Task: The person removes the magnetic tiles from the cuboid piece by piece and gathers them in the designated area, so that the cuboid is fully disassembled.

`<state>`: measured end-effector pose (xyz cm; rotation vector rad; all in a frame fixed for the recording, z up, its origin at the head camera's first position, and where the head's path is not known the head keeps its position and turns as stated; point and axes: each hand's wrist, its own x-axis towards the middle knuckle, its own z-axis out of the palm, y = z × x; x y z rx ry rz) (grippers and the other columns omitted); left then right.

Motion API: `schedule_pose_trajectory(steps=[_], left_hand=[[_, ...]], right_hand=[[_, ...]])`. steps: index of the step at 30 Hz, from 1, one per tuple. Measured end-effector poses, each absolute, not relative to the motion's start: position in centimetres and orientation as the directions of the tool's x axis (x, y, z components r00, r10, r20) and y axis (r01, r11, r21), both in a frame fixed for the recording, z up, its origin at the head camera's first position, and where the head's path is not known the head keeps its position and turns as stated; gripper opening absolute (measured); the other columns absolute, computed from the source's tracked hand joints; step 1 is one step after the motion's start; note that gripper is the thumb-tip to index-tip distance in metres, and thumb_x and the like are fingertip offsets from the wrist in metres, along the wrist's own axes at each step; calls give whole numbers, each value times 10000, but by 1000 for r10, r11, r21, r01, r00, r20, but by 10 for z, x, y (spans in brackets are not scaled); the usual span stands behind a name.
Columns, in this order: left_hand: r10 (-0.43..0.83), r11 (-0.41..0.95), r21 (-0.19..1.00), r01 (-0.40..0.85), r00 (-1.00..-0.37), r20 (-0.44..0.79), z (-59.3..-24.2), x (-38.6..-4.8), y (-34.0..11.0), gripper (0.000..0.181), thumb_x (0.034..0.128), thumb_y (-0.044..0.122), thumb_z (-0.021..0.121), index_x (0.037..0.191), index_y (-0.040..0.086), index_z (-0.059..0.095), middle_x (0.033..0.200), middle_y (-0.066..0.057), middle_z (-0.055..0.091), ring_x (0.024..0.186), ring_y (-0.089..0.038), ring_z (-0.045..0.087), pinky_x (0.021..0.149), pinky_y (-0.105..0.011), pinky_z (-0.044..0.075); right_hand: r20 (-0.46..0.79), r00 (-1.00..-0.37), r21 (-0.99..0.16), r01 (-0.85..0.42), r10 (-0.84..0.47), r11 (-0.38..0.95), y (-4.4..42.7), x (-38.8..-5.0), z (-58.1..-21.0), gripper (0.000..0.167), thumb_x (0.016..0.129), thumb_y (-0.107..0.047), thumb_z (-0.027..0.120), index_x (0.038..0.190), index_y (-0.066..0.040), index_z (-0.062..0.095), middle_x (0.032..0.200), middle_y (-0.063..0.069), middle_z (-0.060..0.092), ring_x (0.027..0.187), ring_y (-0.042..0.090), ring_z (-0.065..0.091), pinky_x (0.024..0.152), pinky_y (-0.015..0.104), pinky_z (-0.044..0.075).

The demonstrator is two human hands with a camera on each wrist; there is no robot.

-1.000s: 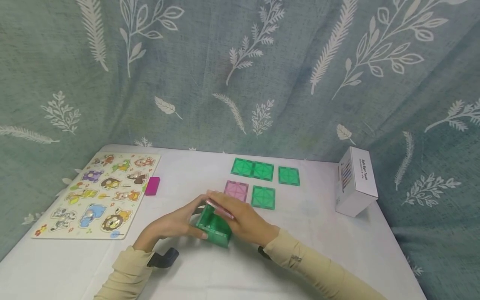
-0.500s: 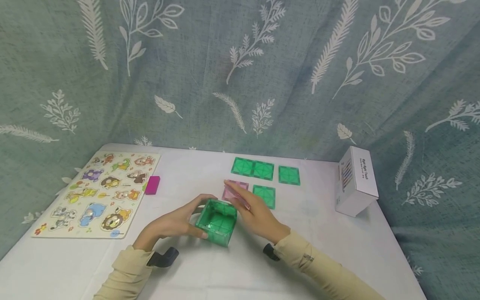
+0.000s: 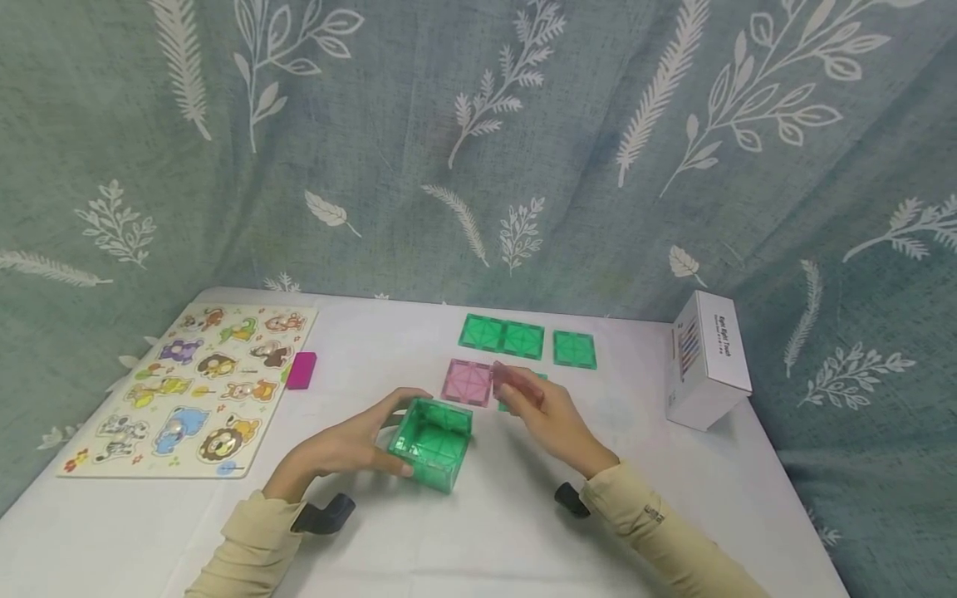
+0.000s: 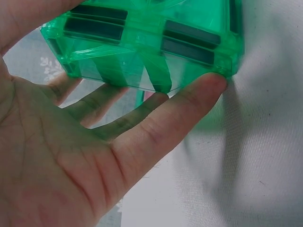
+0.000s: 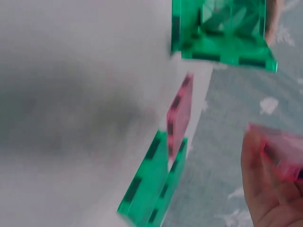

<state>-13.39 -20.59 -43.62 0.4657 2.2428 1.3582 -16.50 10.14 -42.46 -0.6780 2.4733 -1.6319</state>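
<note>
My left hand [image 3: 336,448] grips an open-topped box [image 3: 441,448] built from green translucent magnetic tiles. In the left wrist view its thumb [image 4: 189,99] presses along one side of the box, with other fingers partly behind the green walls. My right hand [image 3: 557,428] pinches a pink magnetic tile [image 3: 517,381], tilted and raised to the right of the box; the right wrist view catches that tile blurred at its edge. Just left of it a second pink tile [image 3: 467,384] lies flat on the table. A green tile [image 3: 540,392] is mostly hidden behind my right hand.
Two joined green tiles [image 3: 502,335] and a single green tile [image 3: 574,349] lie farther back. On the left are an animal peg puzzle board [image 3: 194,390] and a magenta block [image 3: 301,370]. A white box [image 3: 706,361] stands at the right, before a patterned curtain [image 3: 404,166].
The right hand has moved from above the green box to the right, taking the pink tile with it. The box's opening has come into sight. My left hand has kept its hold.
</note>
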Motion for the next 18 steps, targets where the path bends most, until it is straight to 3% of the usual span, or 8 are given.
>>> schedule_pose_trajectory(steps=[5,12,18], left_hand=[[516,449,892,46,-829,-217,-436,-134,-206,965,734,162,853,1507,284,288,1632,-134,280,1511,-518,200,1159,-779,147],[516,447,893,49,-830,-212,-438,-134,-206,972,727,165,854,1509,279,288,1635,-131,280,1518,-511,184,1162,-779,130],[513,449,892,50,-832,-211,-438,-134,-207,987,729,161,855,1521,272,278,1639,-135,277,1522,-498,189,1173,-766,131]], right_hand=[[107,-917,-908,-248,-384,338,116,-170,-427,385,1036,-276,560,1389,-124,564,1384,115,641,1153,270,697,812,300,624],[89,-948,-907,-204,-305,368,137,-182,-433,411,990,-339,634,1321,-97,611,1300,134,689,1066,266,726,765,295,631],[77,-971,-897,-167,-227,409,161,-195,-435,531,981,-255,657,1440,-77,460,1199,206,702,931,272,739,649,296,620]])
